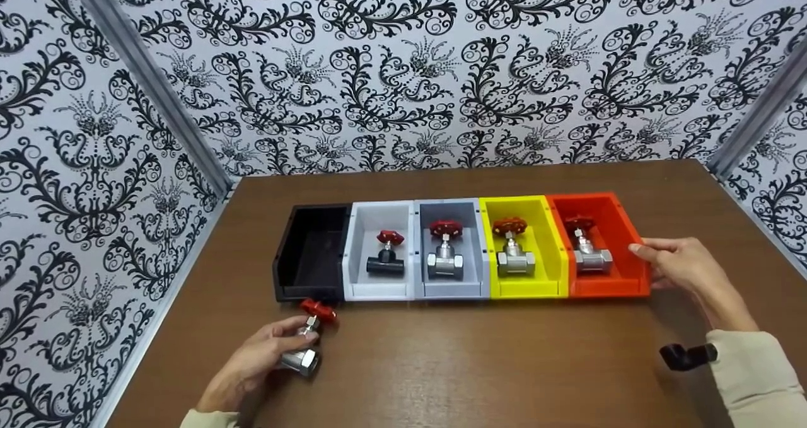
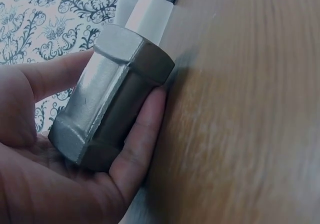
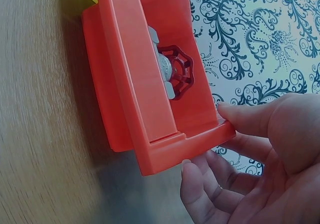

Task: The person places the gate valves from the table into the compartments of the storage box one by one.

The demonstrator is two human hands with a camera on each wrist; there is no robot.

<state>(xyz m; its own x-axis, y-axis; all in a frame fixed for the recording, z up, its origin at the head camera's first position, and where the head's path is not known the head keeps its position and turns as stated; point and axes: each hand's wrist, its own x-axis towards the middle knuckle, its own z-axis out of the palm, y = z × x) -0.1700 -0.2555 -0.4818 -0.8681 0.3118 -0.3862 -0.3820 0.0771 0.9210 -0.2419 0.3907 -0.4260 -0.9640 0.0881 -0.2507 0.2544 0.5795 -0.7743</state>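
My left hand (image 1: 255,355) grips a steel valve (image 1: 301,360) with a red handwheel (image 1: 318,311), in front of the black bin (image 1: 282,270). In the left wrist view the fingers wrap the hex-ended body (image 2: 107,96) of this valve, low over the table; its handwheel is hidden there. At the right end of a row of joined bins, my right hand (image 1: 690,267) holds the side wall of the red bin (image 1: 630,251), thumb on the rim and fingers outside. Inside that bin lies another steel valve (image 1: 592,260), its dark red handwheel (image 3: 177,73) showing in the right wrist view.
Between the black and red bins stand a white bin (image 1: 378,291) with a black-bodied valve (image 1: 386,264), a grey bin (image 1: 451,289) with a steel valve (image 1: 445,263), and a yellow bin (image 1: 526,290) with another valve (image 1: 516,261). Patterned walls (image 1: 403,100) enclose the brown table (image 1: 473,365).
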